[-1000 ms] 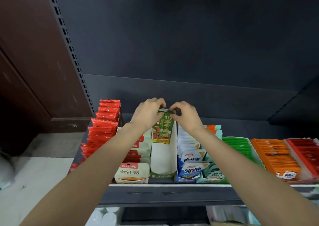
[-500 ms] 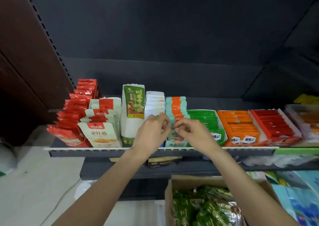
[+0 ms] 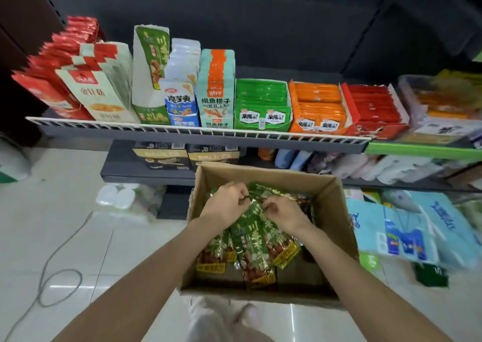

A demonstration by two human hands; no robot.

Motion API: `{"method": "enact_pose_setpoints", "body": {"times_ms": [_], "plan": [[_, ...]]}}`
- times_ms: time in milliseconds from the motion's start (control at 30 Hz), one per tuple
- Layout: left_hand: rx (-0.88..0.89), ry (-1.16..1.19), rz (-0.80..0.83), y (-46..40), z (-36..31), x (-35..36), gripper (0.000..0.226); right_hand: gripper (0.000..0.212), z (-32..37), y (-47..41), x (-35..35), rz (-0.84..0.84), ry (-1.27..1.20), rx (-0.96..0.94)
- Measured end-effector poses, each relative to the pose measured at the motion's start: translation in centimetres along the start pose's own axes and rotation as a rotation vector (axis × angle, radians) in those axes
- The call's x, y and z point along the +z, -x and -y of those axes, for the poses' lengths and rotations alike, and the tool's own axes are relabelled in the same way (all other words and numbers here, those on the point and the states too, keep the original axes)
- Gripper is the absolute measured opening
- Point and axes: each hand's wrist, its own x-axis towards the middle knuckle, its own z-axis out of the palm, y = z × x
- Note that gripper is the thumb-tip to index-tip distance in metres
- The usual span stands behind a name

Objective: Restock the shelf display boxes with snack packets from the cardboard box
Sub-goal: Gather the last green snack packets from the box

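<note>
Both hands reach into the box point(image 3: 336, 193) on the floor at 6 o'clock. The left hand point(image 3: 226, 204) and right hand point(image 3: 284, 214) each pinch the green packets point(image 3: 250, 240) heaped inside. The shelf point(image 3: 198, 132) runs across at 12 o'clock.

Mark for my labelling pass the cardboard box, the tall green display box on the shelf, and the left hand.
cardboard box point(image 3: 336, 211): head view, on its bare right wall.
tall green display box point(image 3: 146, 80): head view, on its white side panel.
left hand point(image 3: 227, 203): head view, on the back of the hand, inside the box.
</note>
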Motion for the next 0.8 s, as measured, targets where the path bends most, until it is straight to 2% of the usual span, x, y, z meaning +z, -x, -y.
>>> {"method": "enact_pose_setpoints", "body": {"times_ms": [67,133,200,267,367,467,567,667,733,800], "plan": [[-0.137,-0.042,0.097,0.1,0.5,2.3,0.026,0.032,-1.6,0.0,1.4,0.007,0.043,0.085],[-0.266,-0.090,0.189,0.4,1.2,4.2,0.047,0.046,-2.8,-0.1,3.0,0.027,0.025,0.174],[-0.342,-0.045,0.207,0.6,2.0,5.6,0.058,0.057,-3.5,-0.1,4.4,0.018,0.018,0.232],[-0.357,0.016,0.161,0.6,2.5,6.6,0.057,0.060,-4.0,-0.1,5.4,-0.055,-0.002,0.248],[-0.381,0.174,0.058,0.8,2.7,7.1,0.049,0.054,-4.4,0.1,5.7,-0.143,-0.019,0.242],[-0.358,0.267,0.014,1.1,2.4,6.6,0.052,0.044,-4.9,0.8,5.1,-0.147,0.021,0.203],[-0.271,0.296,0.020,1.5,1.8,4.9,0.063,0.011,-5.0,1.5,3.7,-0.117,0.029,0.074],[-0.206,0.370,0.037,2.0,1.4,2.6,0.071,0.026,-4.4,2.2,2.1,-0.120,-0.103,-0.002],[-0.187,0.427,0.018,2.1,1.5,0.9,0.070,0.013,-3.6,2.6,1.1,-0.180,-0.167,-0.047],[-0.179,0.437,-0.005,1.9,1.8,-0.6,0.060,0.016,-2.7,2.5,0.2,-0.235,-0.152,-0.089]]}}
